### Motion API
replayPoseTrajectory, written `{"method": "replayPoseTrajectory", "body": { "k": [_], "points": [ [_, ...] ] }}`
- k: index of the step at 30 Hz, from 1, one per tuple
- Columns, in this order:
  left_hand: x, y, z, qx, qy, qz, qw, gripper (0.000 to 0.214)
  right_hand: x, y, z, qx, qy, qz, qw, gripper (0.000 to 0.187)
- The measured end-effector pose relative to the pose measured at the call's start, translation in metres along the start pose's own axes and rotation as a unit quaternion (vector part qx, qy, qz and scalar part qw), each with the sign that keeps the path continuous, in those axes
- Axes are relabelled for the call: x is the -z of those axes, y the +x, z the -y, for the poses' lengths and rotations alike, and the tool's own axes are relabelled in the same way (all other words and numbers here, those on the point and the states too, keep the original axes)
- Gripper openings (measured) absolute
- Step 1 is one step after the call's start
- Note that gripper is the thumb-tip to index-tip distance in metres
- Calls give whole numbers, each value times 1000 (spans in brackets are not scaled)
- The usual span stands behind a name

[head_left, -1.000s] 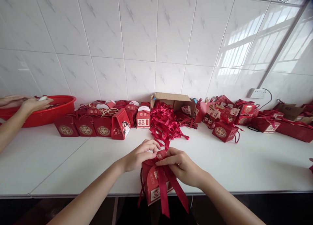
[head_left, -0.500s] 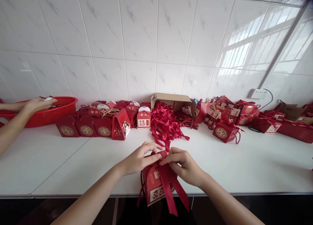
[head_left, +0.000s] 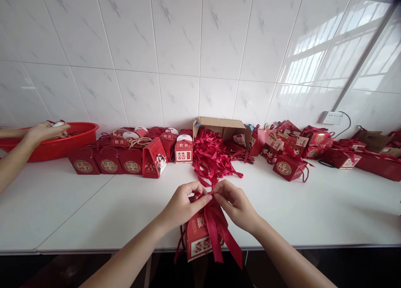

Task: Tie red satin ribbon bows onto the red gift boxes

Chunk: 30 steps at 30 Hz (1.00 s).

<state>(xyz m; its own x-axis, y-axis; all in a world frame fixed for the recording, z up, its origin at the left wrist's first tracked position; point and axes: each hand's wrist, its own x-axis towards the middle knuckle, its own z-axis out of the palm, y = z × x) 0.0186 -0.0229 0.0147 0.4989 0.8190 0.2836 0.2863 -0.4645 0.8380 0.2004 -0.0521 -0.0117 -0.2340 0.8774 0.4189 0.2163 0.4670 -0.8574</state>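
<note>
The right hand (head_left: 236, 205) had risen from the front of the small red printed cardboard box (head_left: 198, 227) to its top, where its fingertips came close to those of the left hand (head_left: 184, 202). Both were pinched on the glossy red fabric ribbon (head_left: 213, 225), whose tails hung down the box's front. The box sat at the white table's (head_left: 313, 212) near edge. Judging by this, the work had shifted to the ribbon's gathered top.
</note>
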Motion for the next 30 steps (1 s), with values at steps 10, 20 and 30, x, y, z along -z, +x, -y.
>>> {"method": "replayPoseTrajectory", "body": {
  "k": [10, 20, 30],
  "points": [
    [-5, 3, 14, 20, -94, 18, 995, 46, 11, -5, -4, 1, -35, -14, 999, 13],
    [-1, 2, 5, 36, -96, 28, 994, 40, 16, -6, -6, -9, 18, 10, 1000, 13],
    [-10, 2, 7, 23, -70, 25, 997, 38, 0, -5, -8, -14, 85, -97, 992, 16]
  ]
}}
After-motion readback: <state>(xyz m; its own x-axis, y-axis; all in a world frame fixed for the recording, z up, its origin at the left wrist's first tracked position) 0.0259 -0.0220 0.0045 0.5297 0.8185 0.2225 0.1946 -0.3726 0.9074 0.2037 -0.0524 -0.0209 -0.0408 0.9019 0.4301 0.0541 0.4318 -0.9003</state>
